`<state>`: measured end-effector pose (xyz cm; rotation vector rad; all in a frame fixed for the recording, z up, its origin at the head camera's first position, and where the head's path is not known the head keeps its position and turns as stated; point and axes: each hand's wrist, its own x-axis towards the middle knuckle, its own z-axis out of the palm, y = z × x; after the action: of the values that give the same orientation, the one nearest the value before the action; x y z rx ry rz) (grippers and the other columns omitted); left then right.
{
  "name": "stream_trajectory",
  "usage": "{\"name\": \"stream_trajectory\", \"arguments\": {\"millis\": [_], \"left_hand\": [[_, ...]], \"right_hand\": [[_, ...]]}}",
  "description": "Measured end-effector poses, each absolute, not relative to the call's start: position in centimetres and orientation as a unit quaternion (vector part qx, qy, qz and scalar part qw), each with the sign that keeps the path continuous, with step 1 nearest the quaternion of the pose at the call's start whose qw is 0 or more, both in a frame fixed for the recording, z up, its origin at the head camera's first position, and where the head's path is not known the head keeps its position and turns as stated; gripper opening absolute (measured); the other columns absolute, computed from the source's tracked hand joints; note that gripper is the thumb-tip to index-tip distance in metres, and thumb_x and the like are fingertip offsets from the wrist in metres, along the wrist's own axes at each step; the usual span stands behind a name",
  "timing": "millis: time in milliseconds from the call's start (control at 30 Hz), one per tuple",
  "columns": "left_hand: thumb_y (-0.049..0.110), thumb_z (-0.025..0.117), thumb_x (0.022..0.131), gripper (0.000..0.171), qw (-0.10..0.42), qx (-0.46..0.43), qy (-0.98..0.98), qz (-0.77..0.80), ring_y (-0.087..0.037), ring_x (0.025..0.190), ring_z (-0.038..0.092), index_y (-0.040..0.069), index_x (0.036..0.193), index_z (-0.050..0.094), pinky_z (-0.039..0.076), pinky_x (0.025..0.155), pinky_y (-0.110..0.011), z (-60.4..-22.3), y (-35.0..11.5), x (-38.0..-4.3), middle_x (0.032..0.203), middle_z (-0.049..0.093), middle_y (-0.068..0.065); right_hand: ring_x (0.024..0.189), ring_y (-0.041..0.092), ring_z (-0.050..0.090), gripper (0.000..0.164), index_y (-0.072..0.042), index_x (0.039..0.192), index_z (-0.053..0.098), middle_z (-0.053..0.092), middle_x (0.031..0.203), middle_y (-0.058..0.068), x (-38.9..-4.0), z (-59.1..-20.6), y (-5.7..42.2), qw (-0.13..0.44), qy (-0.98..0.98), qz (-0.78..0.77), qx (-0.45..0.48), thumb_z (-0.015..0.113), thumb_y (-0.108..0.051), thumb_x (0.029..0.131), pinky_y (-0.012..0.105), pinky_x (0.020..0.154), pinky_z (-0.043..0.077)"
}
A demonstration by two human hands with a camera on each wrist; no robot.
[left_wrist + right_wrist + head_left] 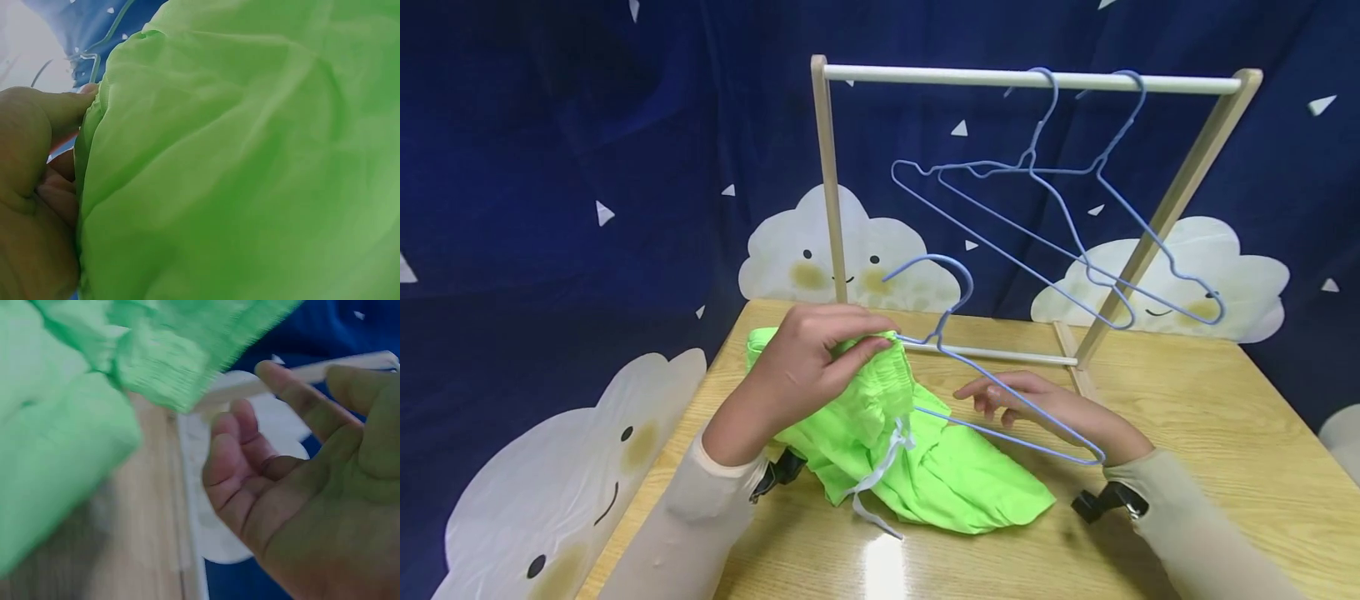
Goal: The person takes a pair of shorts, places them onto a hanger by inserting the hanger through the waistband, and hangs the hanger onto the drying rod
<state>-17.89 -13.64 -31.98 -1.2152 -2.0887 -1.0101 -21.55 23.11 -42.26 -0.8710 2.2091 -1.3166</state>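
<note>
Bright green shorts point(955, 479) with a gathered elastic waistband and a white drawstring point(880, 471) lie partly on the table, their waist lifted. My left hand point(808, 367) pinches the waistband between thumb and fingers. In the left wrist view, the green cloth point(237, 150) fills most of the picture beside that hand. A blue hanger point(1022, 387) has one side inside the waist; its hook stands up and its other side sticks out to the right. Behind that bare side is my right hand point(1045, 408), fingers loosely bent and holding nothing. The right wrist view shows its palm point(300, 500) near the waistband.
A wooden rack point(1195, 183) with a white top rail point(925, 75) stands at the back of the table point(1180, 400). Two more blue hangers point(1048, 187) hang from the rail. Behind is a dark blue curtain point(580, 100) with clouds and white triangles.
</note>
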Motion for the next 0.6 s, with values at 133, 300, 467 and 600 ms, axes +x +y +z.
{"name": "stream_trajectory", "arguments": {"millis": [133, 300, 467, 600], "left_hand": [[0.003, 0.079, 0.098, 0.014, 0.263, -0.453, -0.767, -0.372, -0.016, 0.099, 0.079, 0.005, 0.111, 0.084, 0.064, 0.089, -0.029, -32.1, -13.7, -17.8, 0.107, 0.083, -0.005], [0.003, 0.078, 0.098, 0.014, 0.263, -0.457, -0.764, -0.373, -0.014, 0.093, 0.077, 0.004, 0.112, 0.083, 0.063, 0.083, -0.028, -32.1, -13.6, -17.8, 0.106, 0.083, -0.005], [0.003, 0.079, 0.098, 0.015, 0.270, -0.458, -0.760, -0.374, -0.014, 0.092, 0.077, 0.003, 0.112, 0.083, 0.063, 0.081, -0.028, -32.0, -13.6, -17.8, 0.105, 0.083, -0.006], [0.002, 0.080, 0.097, 0.016, 0.273, -0.456, -0.760, -0.373, -0.017, 0.097, 0.080, 0.003, 0.113, 0.083, 0.064, 0.086, -0.030, -31.8, -13.7, -17.9, 0.106, 0.084, -0.006]], "right_hand": [[0.117, 0.028, 0.060, 0.037, -0.023, 0.151, 0.063, 0.067, 0.134, 0.012, -21.7, -43.3, 20.1, 0.170, 0.820, -0.420, -0.350, 0.056, -0.022, 0.115, 0.032, 0.095, 0.055], [0.100, 0.032, 0.054, 0.041, -0.018, 0.145, 0.068, 0.066, 0.123, 0.015, -21.6, -43.2, 16.9, 0.098, 0.811, -0.430, -0.385, 0.072, -0.013, 0.105, 0.030, 0.079, 0.049], [0.093, 0.034, 0.054, 0.025, -0.015, 0.124, 0.077, 0.065, 0.111, 0.014, -21.5, -42.9, 15.1, 0.062, 0.806, -0.426, -0.407, 0.079, -0.013, 0.099, 0.034, 0.071, 0.048], [0.095, 0.031, 0.053, 0.008, -0.021, 0.108, 0.077, 0.060, 0.104, 0.012, -21.6, -43.7, 14.8, 0.090, 0.811, -0.420, -0.397, 0.079, -0.017, 0.101, 0.032, 0.078, 0.045]]}}
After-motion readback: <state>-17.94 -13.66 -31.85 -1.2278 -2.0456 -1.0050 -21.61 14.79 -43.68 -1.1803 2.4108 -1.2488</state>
